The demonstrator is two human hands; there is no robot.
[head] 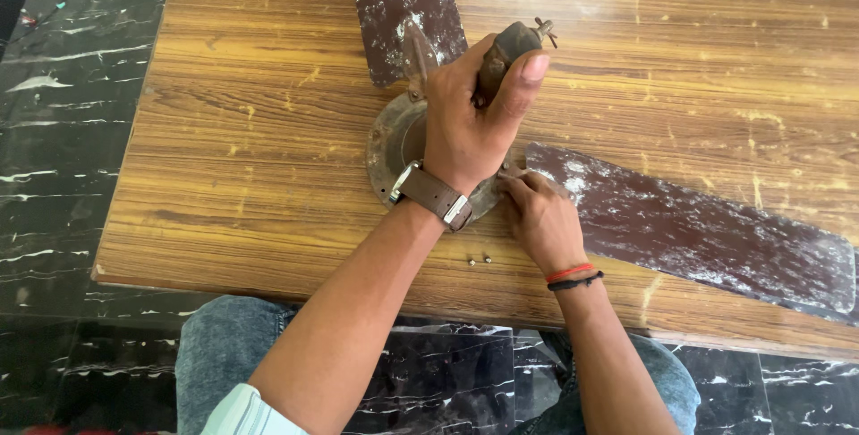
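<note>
Ceiling fan lies on the wooden table, left hand clenched around its downrod, right hand pinching at a blade bracket, two loose screws already out beside the hub, both blades seemingly still attached.

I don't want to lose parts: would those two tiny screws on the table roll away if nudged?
Probably: the two screws look small, rounded and loose on the smooth wooden table, close to its near edge. The right hand works just above them.

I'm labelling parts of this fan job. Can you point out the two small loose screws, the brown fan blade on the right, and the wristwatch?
Two small loose metal screws (480, 260): head view, between the pair.
Long brown dusty fan blade (707, 234): head view, mid-surface.
Brown-strapped metal wristwatch (431, 193): head view, strap.
</note>
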